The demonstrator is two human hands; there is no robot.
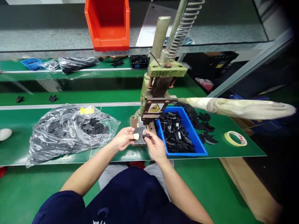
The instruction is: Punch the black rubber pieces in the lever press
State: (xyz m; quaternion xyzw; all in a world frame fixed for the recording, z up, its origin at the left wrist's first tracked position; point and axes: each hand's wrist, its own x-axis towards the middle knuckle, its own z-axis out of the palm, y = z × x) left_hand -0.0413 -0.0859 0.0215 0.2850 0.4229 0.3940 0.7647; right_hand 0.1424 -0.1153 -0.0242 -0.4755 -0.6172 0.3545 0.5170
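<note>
My left hand (124, 137) is closed on a dark grey curved plastic piece (140, 136); something yellow wraps its thumb or a finger. Between the fingers of my right hand (156, 146) is a small black part (146, 135), held against the right edge of the grey piece. Both hands are just in front of a green hand press (153, 107), over its base. Close by on the right, a blue bin (198, 149) holds many black parts (176, 132). To the left lies a clear plastic bag (70, 133) of dark curved pieces.
The press lever (233, 107), wrapped in pale material, sticks out to the right. Loose dark curved pieces (207, 138) and a tape roll (235, 138) lie right of the bin. An orange bin (112, 43) sits on the shelf above. Behind runs a green strip (93, 90) with two black parts.
</note>
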